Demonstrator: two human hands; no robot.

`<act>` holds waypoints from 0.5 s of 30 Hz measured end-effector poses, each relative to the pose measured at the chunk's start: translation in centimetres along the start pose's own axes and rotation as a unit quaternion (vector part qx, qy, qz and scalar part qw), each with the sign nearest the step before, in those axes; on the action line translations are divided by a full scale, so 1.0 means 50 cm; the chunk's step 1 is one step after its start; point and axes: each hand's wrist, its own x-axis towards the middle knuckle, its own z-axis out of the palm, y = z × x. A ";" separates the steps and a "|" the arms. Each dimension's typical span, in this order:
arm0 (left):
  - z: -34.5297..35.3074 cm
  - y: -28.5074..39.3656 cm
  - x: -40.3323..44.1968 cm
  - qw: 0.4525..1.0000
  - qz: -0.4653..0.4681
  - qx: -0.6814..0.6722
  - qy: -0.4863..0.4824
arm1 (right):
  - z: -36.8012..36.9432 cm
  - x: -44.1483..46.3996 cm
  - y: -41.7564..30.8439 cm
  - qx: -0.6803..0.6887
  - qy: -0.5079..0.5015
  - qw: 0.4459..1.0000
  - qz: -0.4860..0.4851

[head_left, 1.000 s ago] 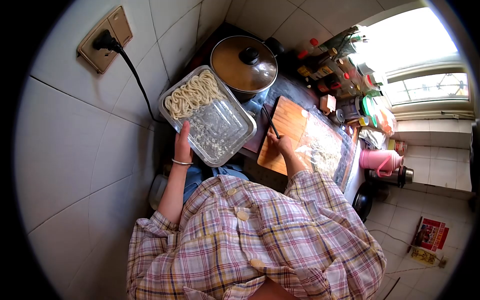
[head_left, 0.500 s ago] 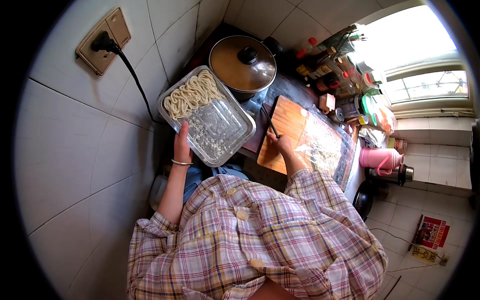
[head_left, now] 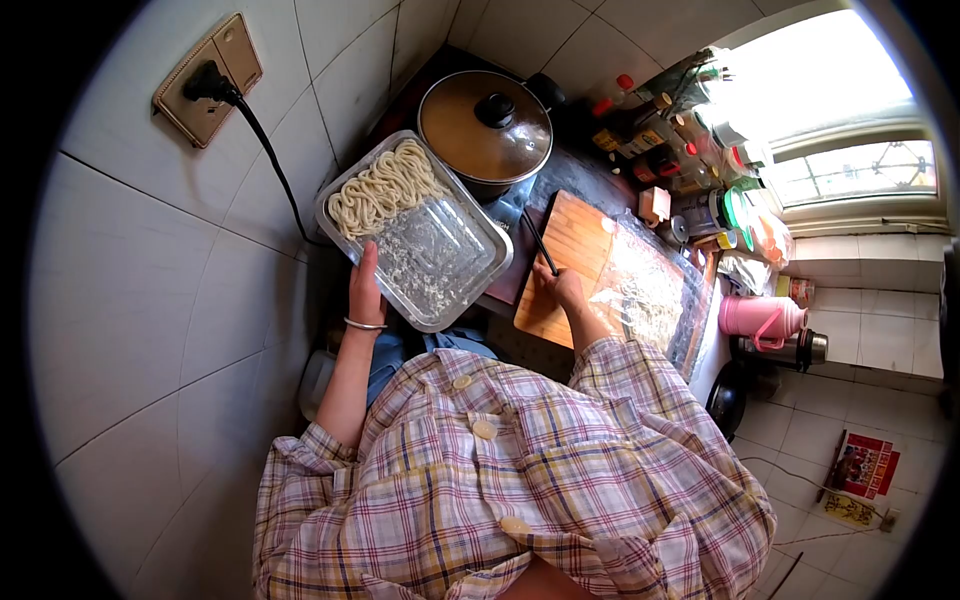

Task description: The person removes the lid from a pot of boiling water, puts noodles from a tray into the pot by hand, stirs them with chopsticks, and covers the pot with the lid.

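My left hand (head_left: pixel 367 290) grips the near left edge of a clear rectangular tray (head_left: pixel 470 262), thumb over the rim. Thick white noodles (head_left: pixel 385 190) lie coiled at the tray's far end, and loose flour dusts its bottom. In my right hand (head_left: pixel 566 290) is a pair of dark chopsticks (head_left: pixel 541 241), pointing away from me over the left part of a wooden cutting board (head_left: pixel 575 235). A pot with a glass lid (head_left: pixel 470 130) stands just beyond the tray, its lid on.
Floured plastic wrap (head_left: pixel 645 290) lies to the right of the board. Sauce bottles (head_left: pixel 640 130) and jars line the counter by the window. A pink thermos (head_left: pixel 760 316) stands at right. A black plug (head_left: pixel 208 82) sits in the left wall socket, its cord hanging down.
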 end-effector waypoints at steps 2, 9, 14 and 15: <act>-0.003 -0.004 0.002 1.000 0.000 0.003 -0.012 | -0.001 -0.001 0.001 0.003 0.002 1.000 0.000; 0.010 0.000 -0.002 1.000 -0.016 -0.025 0.006 | -0.004 -0.004 -0.002 0.008 0.001 1.000 -0.010; -0.015 -0.019 0.010 1.000 -0.010 -0.026 0.012 | -0.005 -0.004 -0.004 -0.001 -0.004 1.000 -0.002; -0.019 -0.023 0.011 1.000 0.002 -0.014 0.014 | -0.005 -0.003 -0.004 0.000 -0.005 1.000 0.002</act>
